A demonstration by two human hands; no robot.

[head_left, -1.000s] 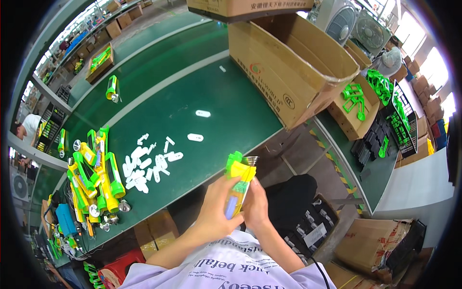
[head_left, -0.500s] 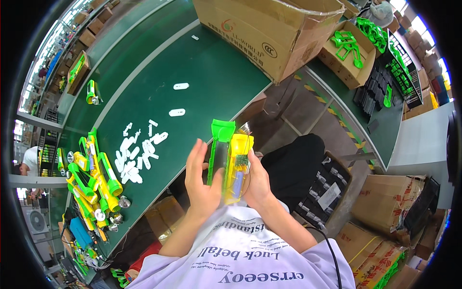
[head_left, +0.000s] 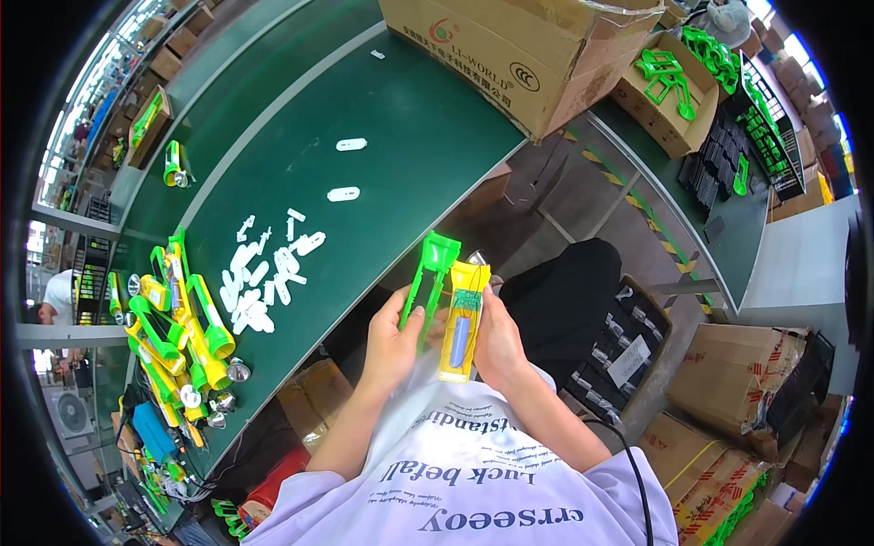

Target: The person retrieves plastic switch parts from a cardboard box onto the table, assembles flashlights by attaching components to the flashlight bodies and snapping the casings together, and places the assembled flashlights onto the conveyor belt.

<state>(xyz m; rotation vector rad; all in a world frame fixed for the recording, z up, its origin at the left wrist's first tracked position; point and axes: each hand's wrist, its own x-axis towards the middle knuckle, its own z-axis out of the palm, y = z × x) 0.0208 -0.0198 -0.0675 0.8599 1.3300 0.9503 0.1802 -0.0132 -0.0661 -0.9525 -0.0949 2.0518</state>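
Note:
My left hand (head_left: 391, 338) is closed on a green plastic flashlight frame (head_left: 440, 251), a long open piece with a wide flared end pointing away from me. Close beside it, my right hand (head_left: 501, 344) grips a yellow flashlight shell (head_left: 452, 371) along its right side. The shell's open inside faces up. In it lie a blue cylindrical battery (head_left: 461, 338) and a small green circuit board (head_left: 468, 301) with thin wires. A round silvery lamp head (head_left: 479, 258) shows at the shell's far end. The frame and shell are held over my lap, slightly apart.
On the green table (head_left: 300, 136) lies a pile of white plastic pieces (head_left: 259, 282). Left of it, yellow and green flashlights (head_left: 187, 337) are heaped. A large cardboard box (head_left: 510, 64) stands at the far side. A crate of silvery parts (head_left: 619, 337) sits at my right.
The frame and shell have moved farther apart. The shell has turned so its inside faces up more fully, and my left fingers have folded from outstretched to around the frame.

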